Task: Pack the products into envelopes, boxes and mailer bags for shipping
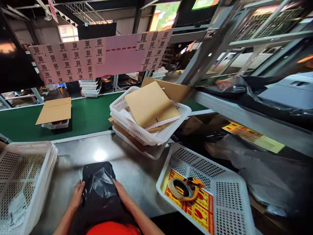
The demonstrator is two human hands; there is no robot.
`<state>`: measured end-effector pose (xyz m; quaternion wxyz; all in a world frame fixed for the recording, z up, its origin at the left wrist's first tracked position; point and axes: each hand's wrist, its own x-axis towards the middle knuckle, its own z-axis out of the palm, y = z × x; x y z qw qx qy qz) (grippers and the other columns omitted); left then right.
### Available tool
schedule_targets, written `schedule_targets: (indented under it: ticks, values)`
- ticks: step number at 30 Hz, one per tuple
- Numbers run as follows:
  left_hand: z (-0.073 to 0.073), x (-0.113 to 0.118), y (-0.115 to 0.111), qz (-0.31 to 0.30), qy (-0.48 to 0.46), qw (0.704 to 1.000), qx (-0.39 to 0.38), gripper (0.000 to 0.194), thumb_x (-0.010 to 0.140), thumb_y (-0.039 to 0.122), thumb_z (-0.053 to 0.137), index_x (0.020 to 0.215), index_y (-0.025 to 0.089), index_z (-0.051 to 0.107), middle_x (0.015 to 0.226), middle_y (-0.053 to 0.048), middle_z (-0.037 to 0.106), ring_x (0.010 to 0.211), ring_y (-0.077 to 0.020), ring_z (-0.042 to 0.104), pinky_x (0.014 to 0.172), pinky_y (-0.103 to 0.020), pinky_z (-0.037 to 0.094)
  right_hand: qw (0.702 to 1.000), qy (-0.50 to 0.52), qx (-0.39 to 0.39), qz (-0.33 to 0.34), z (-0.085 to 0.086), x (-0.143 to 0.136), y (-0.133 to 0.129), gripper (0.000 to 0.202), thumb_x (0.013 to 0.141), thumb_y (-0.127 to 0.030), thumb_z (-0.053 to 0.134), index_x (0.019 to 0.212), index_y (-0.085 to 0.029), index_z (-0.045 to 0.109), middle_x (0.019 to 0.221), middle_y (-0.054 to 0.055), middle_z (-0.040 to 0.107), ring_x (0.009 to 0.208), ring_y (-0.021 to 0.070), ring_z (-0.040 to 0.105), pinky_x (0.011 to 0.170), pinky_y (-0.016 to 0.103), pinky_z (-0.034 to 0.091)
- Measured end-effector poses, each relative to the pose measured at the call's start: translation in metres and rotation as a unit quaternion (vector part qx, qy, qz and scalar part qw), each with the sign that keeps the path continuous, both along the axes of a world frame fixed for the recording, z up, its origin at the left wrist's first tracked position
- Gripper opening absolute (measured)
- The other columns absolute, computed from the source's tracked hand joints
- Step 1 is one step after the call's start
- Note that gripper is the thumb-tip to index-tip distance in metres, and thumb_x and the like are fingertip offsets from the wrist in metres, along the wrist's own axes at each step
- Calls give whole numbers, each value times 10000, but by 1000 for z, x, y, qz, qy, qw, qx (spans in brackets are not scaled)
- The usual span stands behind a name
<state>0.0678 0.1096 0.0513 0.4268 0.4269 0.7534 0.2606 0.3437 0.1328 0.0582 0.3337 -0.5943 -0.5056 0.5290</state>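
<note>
A black plastic package (101, 189) with a shiny, creased surface lies at the near edge of the metal table (132, 173), close to my body. My left hand (77, 194) grips its left side, thumb along the edge. On the opposite side, my right hand (121, 191) holds the package's right edge, its fingers partly hidden by the plastic. Something red shows below the package at the bottom of the view.
White baskets stand at the left (52, 163). Stacked baskets with cardboard (151, 104) straddle the table's far edge. A basket (230, 182) at the right holds a tape dispenser (183, 189). A cardboard-covered basket (55, 112) rests on the green conveyor (90, 111).
</note>
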Motion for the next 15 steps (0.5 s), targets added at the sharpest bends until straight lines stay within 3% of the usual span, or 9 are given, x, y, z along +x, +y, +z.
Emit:
schedule_targets:
  ticks: [2, 4, 7, 10, 13, 15]
  values:
    - [9, -1, 7, 19, -36, 999, 28, 711, 973, 634, 495, 1484, 146, 576, 1646, -170, 507, 1565, -284, 421, 1280, -367, 362, 995, 97, -11, 24, -7, 1, -8, 761, 930, -802, 441, 1208, -183, 787, 1226, 135, 792, 1244, 350, 701, 1080, 478, 538]
    - [20, 10, 12, 11, -62, 996, 57, 709, 957, 584, 556, 1519, 153, 531, 1643, -168, 513, 1553, -279, 444, 1260, -356, 394, 988, 155, -18, -6, -13, -9, -20, 819, 807, -850, 595, 1293, -206, 736, 1334, 128, 755, 1302, 355, 666, 1140, 508, 499]
    - [37, 26, 9, -9, -26, 999, 47, 696, 868, 549, 673, 1429, 143, 606, 1442, -185, 694, 1423, -340, 599, 1210, -414, 473, 991, 119, -22, -55, -15, -36, -36, 879, 753, -775, 702, 1415, -200, 649, 1414, 140, 714, 1321, 359, 654, 1173, 526, 473]
    - [45, 14, 5, -14, 45, 999, -7, 592, 809, 572, 669, 1257, 187, 716, 1163, -130, 814, 1282, -390, 698, 1117, -470, 563, 999, 13, -28, -15, -4, -48, -33, 781, 818, -625, 709, 1465, -200, 608, 1394, 131, 729, 1279, 348, 682, 1122, 510, 514]
    - [37, -19, 13, -63, 70, 994, -62, 545, 711, 597, 702, 1130, 255, 769, 970, -85, 835, 1158, -436, 751, 985, -519, 634, 997, -78, -29, 7, 12, -17, -21, 607, 881, -610, 643, 1333, -210, 706, 1302, 119, 777, 1190, 352, 727, 1046, 503, 560]
    - [28, -37, 21, -97, 74, 989, -79, 562, 655, 613, 731, 1122, 303, 773, 973, -72, 838, 1170, -454, 743, 942, -539, 646, 992, -118, 1, -44, 25, 28, -20, 578, 917, -598, 593, 1306, -190, 723, 1342, 143, 757, 1245, 354, 703, 1078, 503, 544]
